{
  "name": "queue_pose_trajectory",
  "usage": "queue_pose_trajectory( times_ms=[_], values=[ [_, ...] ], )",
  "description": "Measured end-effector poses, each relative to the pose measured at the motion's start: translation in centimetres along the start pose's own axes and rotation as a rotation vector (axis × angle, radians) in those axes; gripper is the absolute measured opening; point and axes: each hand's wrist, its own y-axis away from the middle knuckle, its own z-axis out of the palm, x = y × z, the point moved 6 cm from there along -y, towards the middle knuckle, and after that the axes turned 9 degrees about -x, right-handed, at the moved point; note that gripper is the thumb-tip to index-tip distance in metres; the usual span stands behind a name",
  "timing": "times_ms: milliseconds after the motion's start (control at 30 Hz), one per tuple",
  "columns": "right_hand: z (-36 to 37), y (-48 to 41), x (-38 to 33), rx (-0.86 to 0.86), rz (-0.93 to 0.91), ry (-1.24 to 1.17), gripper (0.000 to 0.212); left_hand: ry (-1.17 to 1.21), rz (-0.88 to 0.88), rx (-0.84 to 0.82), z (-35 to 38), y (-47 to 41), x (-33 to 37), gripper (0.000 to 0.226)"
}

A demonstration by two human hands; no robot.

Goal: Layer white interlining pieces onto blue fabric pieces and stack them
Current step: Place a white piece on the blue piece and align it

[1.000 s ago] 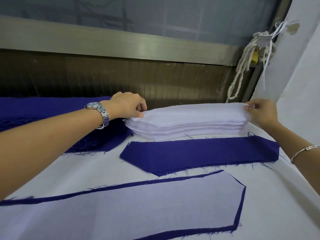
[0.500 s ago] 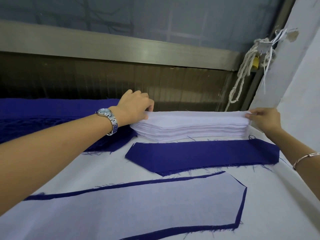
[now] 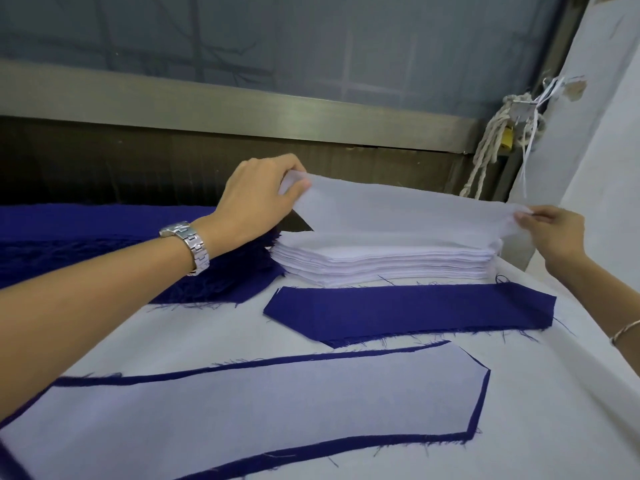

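Observation:
A white interlining piece (image 3: 398,211) hangs lifted above the stack of white interlining (image 3: 381,263) at the back of the table. My left hand (image 3: 258,199) pinches its left end, and my right hand (image 3: 550,233) pinches its right end. A bare blue fabric piece (image 3: 408,310) lies flat just in front of the stack. Nearer to me lies a blue piece covered with white interlining (image 3: 259,407), only its blue border showing. A pile of blue fabric (image 3: 104,247) sits at the left, under my left forearm.
The white table cover (image 3: 554,410) spreads under everything. A dark wall with a metal rail (image 3: 242,105) runs along the back. A knotted rope (image 3: 491,147) hangs at the back right beside a white draped cloth (image 3: 609,133).
Both hands have lifted the top white interlining piece off the stack; before, they were only gripping at the stack's two ends.

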Motion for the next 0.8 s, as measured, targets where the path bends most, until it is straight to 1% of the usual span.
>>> queue_pose_trajectory(
  times_ms=[100,233,367,467,567,633,700,733,800],
  values=[
    [0.0,1.1,-1.2,-0.035,-0.011,-0.030,0.016,0.109,-0.070,-0.048,-1.3,1.1,-0.5,0.021],
    [0.7,3.3,-2.7,-0.138,-0.001,-0.033,0.004,0.201,-0.155,-0.106,-2.8,3.6,-2.1,0.021],
    [1.8,5.7,-3.9,-0.280,0.044,-0.012,0.011,0.249,-0.210,-0.151,-4.4,6.9,-3.8,0.013],
    [2.8,7.6,-4.4,-0.435,0.111,-0.049,0.010,0.284,-0.275,-0.186,-5.9,9.5,-5.0,0.012],
    [4.0,9.7,-4.8,-0.599,0.176,0.001,0.012,0.356,-0.395,-0.228,-7.4,12.2,-6.5,0.019],
    [4.7,11.2,-5.2,-0.710,0.203,0.014,0.018,0.389,-0.500,-0.270,-8.2,14.4,-7.6,0.027],
    [5.3,12.8,-5.5,-0.832,0.229,0.046,0.030,0.407,-0.602,-0.316,-8.7,16.7,-8.5,0.032],
    [5.4,13.7,-5.7,-0.893,0.240,0.081,0.030,0.411,-0.637,-0.334,-8.9,17.8,-8.9,0.033],
    [5.6,15.4,-6.0,-1.011,0.250,0.150,0.017,0.402,-0.673,-0.389,-9.2,19.7,-9.4,0.032]
  ],
)
